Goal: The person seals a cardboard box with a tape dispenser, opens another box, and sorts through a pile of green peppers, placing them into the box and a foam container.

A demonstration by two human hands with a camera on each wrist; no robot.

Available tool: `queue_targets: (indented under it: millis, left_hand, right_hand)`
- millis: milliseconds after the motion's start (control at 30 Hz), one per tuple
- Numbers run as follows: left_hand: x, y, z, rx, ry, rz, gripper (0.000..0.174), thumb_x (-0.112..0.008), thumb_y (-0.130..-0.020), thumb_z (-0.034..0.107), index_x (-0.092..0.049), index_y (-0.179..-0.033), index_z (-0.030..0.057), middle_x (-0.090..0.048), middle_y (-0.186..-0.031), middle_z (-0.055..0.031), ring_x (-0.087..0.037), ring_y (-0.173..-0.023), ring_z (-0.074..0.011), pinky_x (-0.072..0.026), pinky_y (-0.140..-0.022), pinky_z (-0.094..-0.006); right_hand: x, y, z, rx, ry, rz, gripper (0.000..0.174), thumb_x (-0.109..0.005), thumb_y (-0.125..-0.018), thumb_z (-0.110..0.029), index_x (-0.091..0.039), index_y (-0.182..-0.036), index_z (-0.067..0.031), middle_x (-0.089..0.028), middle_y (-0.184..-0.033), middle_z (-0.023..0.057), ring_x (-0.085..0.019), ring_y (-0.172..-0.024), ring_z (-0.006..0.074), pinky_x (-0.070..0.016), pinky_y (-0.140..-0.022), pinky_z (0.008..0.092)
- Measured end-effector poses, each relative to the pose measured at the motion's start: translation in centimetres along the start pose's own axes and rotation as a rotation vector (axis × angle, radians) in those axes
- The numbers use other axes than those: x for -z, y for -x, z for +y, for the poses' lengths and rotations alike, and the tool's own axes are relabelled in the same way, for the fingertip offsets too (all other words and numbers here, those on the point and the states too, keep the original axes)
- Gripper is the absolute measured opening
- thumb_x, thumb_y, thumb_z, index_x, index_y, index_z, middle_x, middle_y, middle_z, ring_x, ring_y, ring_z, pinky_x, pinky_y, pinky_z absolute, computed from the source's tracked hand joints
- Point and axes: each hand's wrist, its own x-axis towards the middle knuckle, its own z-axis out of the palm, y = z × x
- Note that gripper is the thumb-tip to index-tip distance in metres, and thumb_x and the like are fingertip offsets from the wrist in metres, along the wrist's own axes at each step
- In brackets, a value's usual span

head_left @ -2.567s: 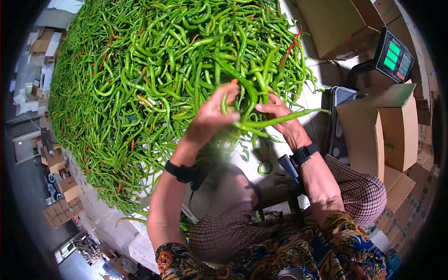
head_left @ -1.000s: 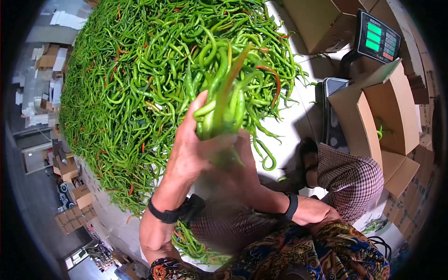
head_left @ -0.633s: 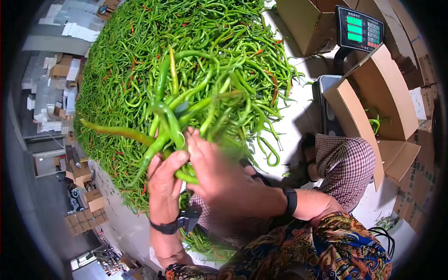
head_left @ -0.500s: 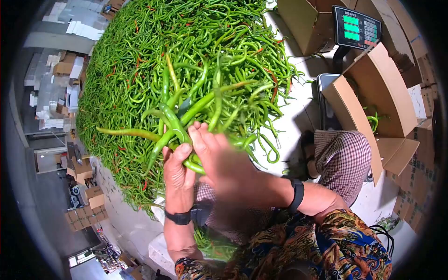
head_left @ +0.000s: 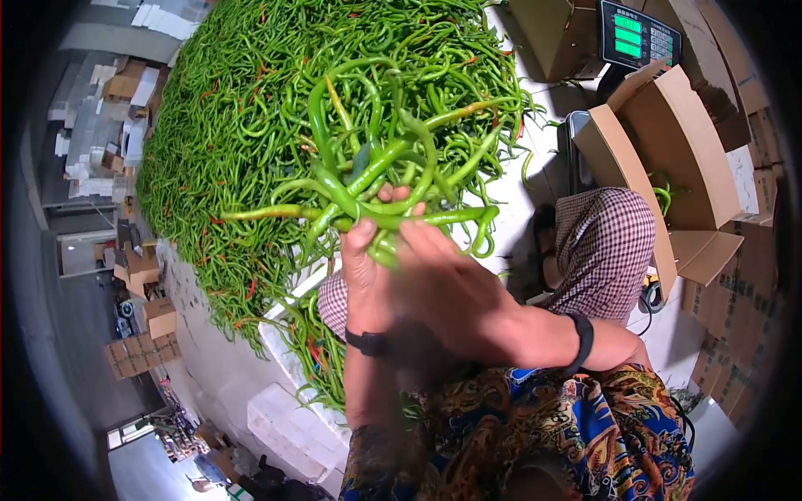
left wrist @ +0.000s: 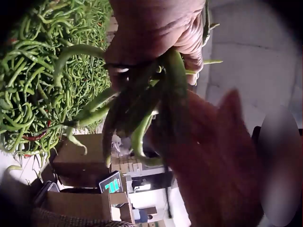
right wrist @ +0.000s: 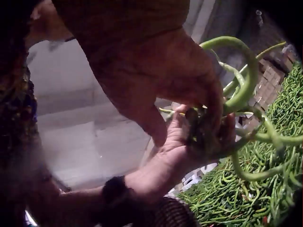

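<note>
Long green chili peppers (head_left: 368,171), a few tinged orange-brown, fan out in a loose bunch from both hands in the head view. The left hand (head_left: 361,271) grips the bunch from below, its thumb against the stems. Crossing over beside it, the right hand (head_left: 455,288) has its fingers curled round the same bunch. In the left wrist view the left hand (left wrist: 156,28) is at the top, with dark, shadowed peppers hanging below its fingers. The right wrist view shows the right hand (right wrist: 151,71) directly above the left hand (right wrist: 165,163), the fingertips meeting at the peppers.
A large pile of green chili peppers (head_left: 242,159), dotted with red ones, spreads ahead. At right stand an open cardboard box (head_left: 693,159) and a lit scale display (head_left: 639,37). A white block (head_left: 288,426) lies lower left, near more peppers (head_left: 317,346).
Earlier the hands were apart at the pile's edge. They have come together on one bunch, swung left, then shifted back right and slightly up over the last half second.
</note>
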Motion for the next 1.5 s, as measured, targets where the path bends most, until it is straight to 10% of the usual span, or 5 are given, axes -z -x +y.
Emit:
queue_targets:
  millis: [233, 533, 867, 1200, 1500]
  left_hand:
    - [-0.4, 2.3, -0.4, 0.095, 0.176, -0.123, 0.065, -0.072, -0.077, 0.031, -0.042, -0.123, -0.0020, -0.049, -0.105, -0.0110, -0.054, -0.102, -0.0255, -0.0577, -0.085, -0.0487]
    - [1.4, 1.8, -1.7, 0.054, 0.265, -0.185, 0.065, -0.076, -0.075, 0.028, -0.043, -0.122, -0.0030, -0.050, -0.103, -0.0109, -0.054, -0.102, -0.0257, -0.0549, -0.090, -0.0520]
    - [1.9, 1.8, -3.4, 0.117, 0.153, -0.264, 0.066, -0.081, -0.072, 0.037, -0.052, -0.120, 0.0018, -0.057, -0.104, -0.0101, -0.057, -0.099, -0.0240, -0.0518, -0.089, -0.0391]
    - [2.4, 2.2, -3.4, 0.099, 0.262, -0.171, 0.055, -0.073, -0.078, 0.032, -0.051, -0.119, 0.0023, -0.055, -0.097, -0.0094, -0.059, -0.092, -0.0225, -0.0590, -0.082, -0.0485]
    - [1.9, 2.7, -4.0, 0.141, 0.246, -0.201, 0.057, -0.072, -0.079, 0.024, -0.048, -0.125, 0.0011, -0.060, -0.100, -0.0102, -0.061, -0.097, -0.0243, -0.0567, -0.084, -0.0483]
  right_hand:
    - [6.7, 7.3, 3.1, 0.003, -0.764, -0.032, 0.014, -0.067, -0.085, -0.012, -0.070, -0.095, -0.0020, -0.067, -0.079, 0.0104, -0.064, -0.064, 0.0202, -0.0515, -0.059, 0.0278]
    - [4.0, 3.9, 7.5, -0.489, -0.823, 0.148, 0.018, -0.061, -0.090, -0.013, -0.066, -0.102, 0.0003, -0.065, -0.087, 0.0009, -0.057, -0.082, 0.0074, -0.0462, -0.074, 0.0236]
    - [-1.0, 0.7, 7.9, -0.326, -0.894, -0.471, 0.027, -0.059, -0.094, -0.027, -0.059, -0.076, -0.0062, -0.054, -0.066, -0.0044, -0.046, -0.060, 0.0040, -0.0351, -0.056, 0.0209]
    - [9.2, 4.2, 3.1, -0.414, -0.605, 0.218, 0.015, -0.063, -0.085, -0.019, -0.059, -0.091, -0.0066, -0.048, -0.072, -0.0081, -0.042, -0.066, 0.0023, -0.0307, -0.058, 0.0192]
    - [20.1, 19.3, 17.4, -0.693, 0.097, 0.721, 0.021, -0.058, -0.094, -0.024, -0.062, -0.103, -0.0054, -0.052, -0.078, -0.0027, -0.042, -0.069, 0.0063, -0.0336, -0.061, 0.0216]
